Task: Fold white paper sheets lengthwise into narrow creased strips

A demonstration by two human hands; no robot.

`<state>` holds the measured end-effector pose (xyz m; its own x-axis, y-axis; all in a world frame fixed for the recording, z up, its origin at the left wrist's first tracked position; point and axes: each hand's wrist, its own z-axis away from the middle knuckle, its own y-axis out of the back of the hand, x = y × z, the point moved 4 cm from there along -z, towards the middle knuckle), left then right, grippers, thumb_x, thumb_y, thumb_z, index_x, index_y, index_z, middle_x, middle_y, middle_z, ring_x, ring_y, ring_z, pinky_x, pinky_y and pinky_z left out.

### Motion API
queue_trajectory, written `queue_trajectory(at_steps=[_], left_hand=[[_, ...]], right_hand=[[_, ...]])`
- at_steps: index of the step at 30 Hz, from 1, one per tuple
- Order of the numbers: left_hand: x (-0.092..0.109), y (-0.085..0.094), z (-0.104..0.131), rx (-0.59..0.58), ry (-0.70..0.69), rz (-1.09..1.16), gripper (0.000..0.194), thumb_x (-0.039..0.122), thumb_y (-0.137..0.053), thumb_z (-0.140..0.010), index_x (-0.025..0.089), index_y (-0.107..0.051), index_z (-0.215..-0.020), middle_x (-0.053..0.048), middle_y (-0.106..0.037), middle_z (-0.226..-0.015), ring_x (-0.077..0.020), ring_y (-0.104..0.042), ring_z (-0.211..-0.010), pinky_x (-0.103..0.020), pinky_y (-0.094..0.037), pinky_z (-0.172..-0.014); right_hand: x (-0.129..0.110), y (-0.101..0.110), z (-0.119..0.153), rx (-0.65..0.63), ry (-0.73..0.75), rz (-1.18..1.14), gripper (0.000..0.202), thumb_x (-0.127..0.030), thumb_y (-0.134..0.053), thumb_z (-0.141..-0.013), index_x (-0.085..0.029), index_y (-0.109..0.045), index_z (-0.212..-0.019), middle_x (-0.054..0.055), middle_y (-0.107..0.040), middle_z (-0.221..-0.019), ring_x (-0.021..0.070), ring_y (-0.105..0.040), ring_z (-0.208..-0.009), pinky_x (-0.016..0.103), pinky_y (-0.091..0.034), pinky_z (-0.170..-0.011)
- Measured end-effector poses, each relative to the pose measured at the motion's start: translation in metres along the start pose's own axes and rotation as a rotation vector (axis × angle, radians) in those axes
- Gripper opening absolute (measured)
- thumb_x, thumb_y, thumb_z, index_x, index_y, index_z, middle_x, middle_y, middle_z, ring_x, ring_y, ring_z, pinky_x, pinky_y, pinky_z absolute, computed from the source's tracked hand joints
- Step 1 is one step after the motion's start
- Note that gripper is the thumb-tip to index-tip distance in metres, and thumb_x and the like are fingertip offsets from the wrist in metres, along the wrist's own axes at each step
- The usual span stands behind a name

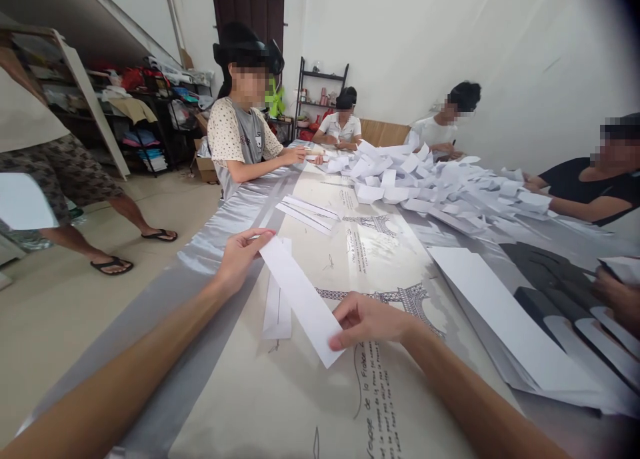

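Note:
A white paper strip (301,297) slants between my two hands, above the table. My left hand (241,257) pinches its upper left end between thumb and fingers. At the lower right end, the thumb and fingers of my right hand (367,320) are closed on the same strip. Partly covered by it, another white paper piece (278,315) with a dark line along it lies on the printed tablecloth (240,385). Farther up the cloth rest several more lined strips (307,213).
A big heap of white paper pieces (400,172) spreads over the far right of the table. Large white sheets (500,312) are stacked at my right. Several people sit around the table; another person (60,159) stands at left. Cluttered shelves (145,105) line the back.

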<state>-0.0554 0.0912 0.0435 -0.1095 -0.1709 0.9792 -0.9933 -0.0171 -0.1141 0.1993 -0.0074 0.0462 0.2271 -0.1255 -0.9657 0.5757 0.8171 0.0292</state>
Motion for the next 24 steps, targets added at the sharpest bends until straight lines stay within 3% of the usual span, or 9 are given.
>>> queue_trajectory(at_steps=[6,11,13,16,19,21,22,24], left_hand=[[0.004,0.002,0.0,0.082,-0.012,0.001,0.044,0.054,-0.083,-0.069,0.017,-0.077,-0.092,-0.006,-0.074,-0.086,-0.0194,-0.066,-0.078,-0.027,-0.054,-0.073],[-0.004,0.001,-0.002,-0.041,0.058,-0.023,0.044,0.053,-0.08,-0.075,0.015,-0.078,-0.097,-0.01,-0.075,-0.098,-0.0222,-0.069,-0.088,-0.03,-0.055,-0.08],[-0.003,-0.002,-0.001,-0.136,0.076,0.013,0.043,0.053,-0.076,-0.079,0.014,-0.079,-0.097,-0.012,-0.076,-0.1,-0.0237,-0.071,-0.086,-0.035,-0.055,-0.085],[0.008,-0.011,0.004,-0.358,0.053,0.131,0.043,0.053,-0.069,-0.084,0.013,-0.078,-0.099,-0.016,-0.076,-0.104,-0.0301,-0.073,-0.093,-0.044,-0.052,-0.094],[0.017,-0.015,0.01,-0.448,0.001,0.04,0.032,0.045,-0.072,-0.083,0.016,-0.078,-0.095,-0.014,-0.078,-0.098,-0.0293,-0.074,-0.093,-0.042,-0.052,-0.092],[0.02,-0.016,0.014,-0.45,-0.043,-0.17,0.027,0.042,-0.072,-0.086,0.017,-0.076,-0.076,-0.008,-0.076,-0.076,-0.0201,-0.071,-0.068,-0.033,-0.051,-0.076],[0.021,-0.017,0.016,-0.452,-0.069,-0.273,0.034,0.043,-0.07,-0.088,0.017,-0.071,-0.065,-0.005,-0.071,-0.063,-0.0151,-0.063,-0.055,-0.029,-0.048,-0.066],[0.024,-0.02,0.021,-0.464,-0.117,-0.403,0.048,0.045,-0.066,-0.09,0.018,-0.059,-0.052,0.001,-0.056,-0.047,-0.0093,-0.046,-0.042,-0.025,-0.036,-0.052]], right_hand=[[-0.009,-0.012,0.002,-0.113,-0.002,0.009,0.016,-0.04,-0.074,-0.085,-0.026,-0.081,-0.089,0.003,-0.079,-0.091,0.0181,-0.074,-0.086,0.033,-0.057,-0.076],[-0.007,-0.011,0.003,-0.154,0.016,-0.056,0.017,-0.04,-0.077,-0.082,-0.024,-0.08,-0.084,0.005,-0.079,-0.09,0.0198,-0.074,-0.085,0.033,-0.057,-0.071],[-0.003,-0.003,0.005,-0.148,0.066,-0.111,0.022,-0.044,-0.079,-0.079,-0.023,-0.08,-0.082,0.005,-0.077,-0.081,0.0199,-0.073,-0.075,0.033,-0.056,-0.063],[0.001,0.018,0.011,0.04,0.243,-0.238,0.037,-0.06,-0.081,-0.068,-0.024,-0.072,-0.066,-0.002,-0.06,-0.05,0.0157,-0.059,-0.047,0.03,-0.048,-0.047],[0.0,0.043,0.023,0.412,0.402,-0.295,0.048,-0.071,-0.073,-0.066,-0.027,-0.057,-0.057,-0.007,-0.036,-0.044,0.0115,-0.041,-0.041,0.027,-0.039,-0.044],[0.0,0.056,0.031,0.671,0.446,-0.322,0.042,-0.067,-0.068,-0.073,-0.028,-0.056,-0.062,-0.006,-0.037,-0.051,0.0121,-0.038,-0.046,0.028,-0.038,-0.047],[-0.001,0.061,0.033,0.769,0.459,-0.353,0.037,-0.062,-0.069,-0.075,-0.028,-0.058,-0.066,-0.004,-0.041,-0.055,0.0125,-0.038,-0.049,0.029,-0.038,-0.049],[0.0,0.065,0.034,0.822,0.466,-0.434,0.026,-0.053,-0.074,-0.075,-0.029,-0.063,-0.072,-0.002,-0.05,-0.063,0.0127,-0.041,-0.052,0.03,-0.04,-0.051]])
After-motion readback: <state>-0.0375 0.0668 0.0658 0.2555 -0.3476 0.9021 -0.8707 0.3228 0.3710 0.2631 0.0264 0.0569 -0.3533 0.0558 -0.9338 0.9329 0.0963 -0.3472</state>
